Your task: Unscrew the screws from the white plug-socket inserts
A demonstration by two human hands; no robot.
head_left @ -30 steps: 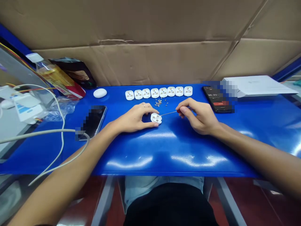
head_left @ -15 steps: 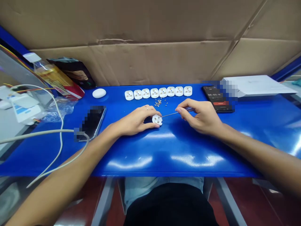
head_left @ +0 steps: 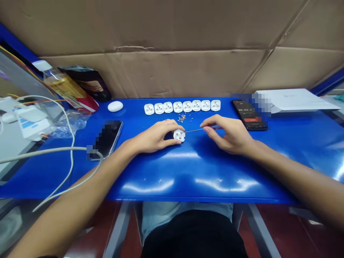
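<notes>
— Left side, counted?

— One plastic bottle (head_left: 64, 89), one dark foil bag (head_left: 88, 83), one white earbud case (head_left: 115, 106), one white cable (head_left: 72, 143) looping across the blue table (head_left: 188, 175), one phone (head_left: 109, 138), partly pixelated, lying flat.

— Row along the back?

— Eight white plug bodies (head_left: 182, 106), side by side, with a small scatter of screws (head_left: 182, 118) just in front, too tiny to count.

— Left hand (head_left: 154, 139)?

— Clamped on a ninth plug body (head_left: 179, 135), fingers and thumb around its rim, just below the screws, between both hands.

— Right hand (head_left: 231, 134)?

— Thumb and fingers pinched together on one slim screwdriver (head_left: 197, 130), thin shaft reaching left, tip at the plug's face.

— Far right?

— A second phone (head_left: 248, 114), timer on screen, then one flat white box (head_left: 294, 100). Behind everything, one cardboard sheet (head_left: 161, 28).

— Against a second back?

— Same eight in the row, same clamp, same pinch. Red of the screwdriver handle no longer clearly showing.
</notes>
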